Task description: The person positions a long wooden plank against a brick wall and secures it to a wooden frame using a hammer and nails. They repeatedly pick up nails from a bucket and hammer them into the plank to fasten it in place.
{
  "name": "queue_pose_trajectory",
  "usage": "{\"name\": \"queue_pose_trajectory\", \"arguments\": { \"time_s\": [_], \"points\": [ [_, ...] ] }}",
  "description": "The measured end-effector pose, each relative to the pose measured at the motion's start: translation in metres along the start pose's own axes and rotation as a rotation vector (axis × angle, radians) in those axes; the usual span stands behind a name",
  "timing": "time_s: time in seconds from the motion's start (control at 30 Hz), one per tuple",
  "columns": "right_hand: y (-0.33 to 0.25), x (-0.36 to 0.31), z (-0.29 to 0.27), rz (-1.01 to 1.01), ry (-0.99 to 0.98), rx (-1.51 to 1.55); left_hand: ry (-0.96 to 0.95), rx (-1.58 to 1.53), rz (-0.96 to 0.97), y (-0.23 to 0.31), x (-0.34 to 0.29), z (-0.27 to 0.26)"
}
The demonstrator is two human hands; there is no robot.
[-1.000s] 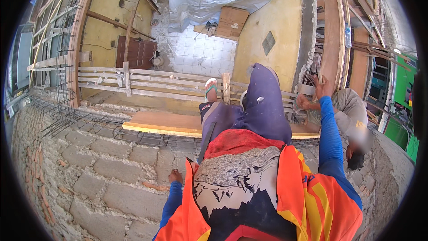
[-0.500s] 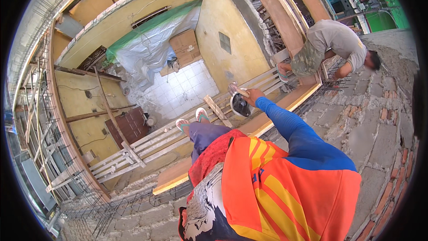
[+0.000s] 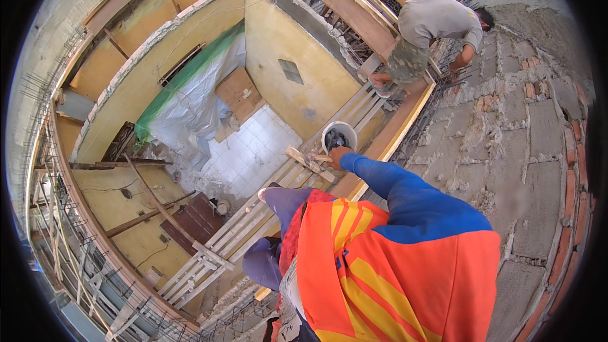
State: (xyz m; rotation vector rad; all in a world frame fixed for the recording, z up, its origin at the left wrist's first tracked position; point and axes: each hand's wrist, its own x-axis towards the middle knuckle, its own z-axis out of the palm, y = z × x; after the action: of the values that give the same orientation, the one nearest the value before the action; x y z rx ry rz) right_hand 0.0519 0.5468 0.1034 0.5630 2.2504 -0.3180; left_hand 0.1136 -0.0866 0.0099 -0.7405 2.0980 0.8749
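Observation:
My right hand (image 3: 340, 156), at the end of a blue sleeve, is closed around the wooden handle of a hammer (image 3: 313, 162). The hammer's head points left, over a short wooden block (image 3: 295, 154) lying across the planks. Right beside the hand, a white bucket (image 3: 347, 130) holds dark pieces that I cannot make out. My left hand is out of view.
Narrow planks (image 3: 254, 216) span a drop to the white tiled floor (image 3: 258, 142). A co-worker (image 3: 437, 22) bends over steel bars at the upper right. A formwork board (image 3: 401, 118) edges the rough block wall (image 3: 478, 152). Plastic sheeting (image 3: 190, 107) lies below.
My right hand has moved down and left with the hammer, now on the near side of the bucket. My legs have shifted, with the knees now bent. The view has turned.

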Motion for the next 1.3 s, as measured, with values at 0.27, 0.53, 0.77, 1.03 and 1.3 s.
{"name": "queue_pose_trajectory", "arguments": {
  "time_s": [0.27,0.53,0.77,1.03,1.3],
  "points": [
    [-0.011,-0.04,0.047,0.188,0.062,0.233,-0.071,0.054,0.121,0.035,0.028,-0.053],
    [-0.073,-0.143,0.154,0.501,0.059,0.558,-0.151,0.141,0.281,0.074,0.092,-0.143],
    [-0.171,-0.227,0.285,0.714,-0.062,0.771,-0.137,0.157,0.357,0.092,0.161,-0.259],
    [-0.281,-0.279,0.331,0.795,-0.005,0.974,-0.22,0.176,0.447,0.127,0.214,-0.3],
    [-0.289,-0.262,0.349,0.78,0.093,1.022,-0.27,0.559,0.798,0.161,0.19,-0.234]
  ]
}}
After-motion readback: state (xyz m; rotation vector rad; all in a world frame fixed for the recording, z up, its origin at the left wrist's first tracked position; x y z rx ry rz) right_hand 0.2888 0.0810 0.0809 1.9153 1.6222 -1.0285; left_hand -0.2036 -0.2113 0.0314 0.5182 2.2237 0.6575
